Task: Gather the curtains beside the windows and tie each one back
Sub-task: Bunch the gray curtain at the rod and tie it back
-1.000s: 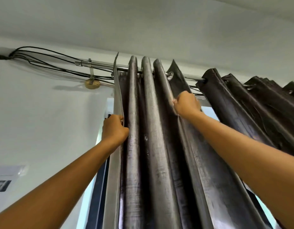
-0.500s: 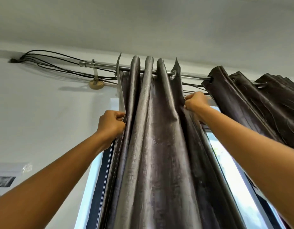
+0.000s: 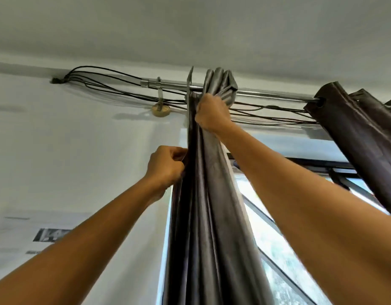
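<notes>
The grey curtain is bunched tight in the frame's centre, hung from the rod. Its left edge is pinched by the left hand, lower down; its folds are gripped by the right hand right under the rod. Two curtains are seen: a second, darker curtain is at upper right, well apart.

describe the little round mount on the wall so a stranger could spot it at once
Follow the silver metal curtain rod to its left end. Just below it, a small round brass-coloured wall mount sits on the white wall, behind the black cables. Nothing else there is gold and disc-shaped.
</notes>
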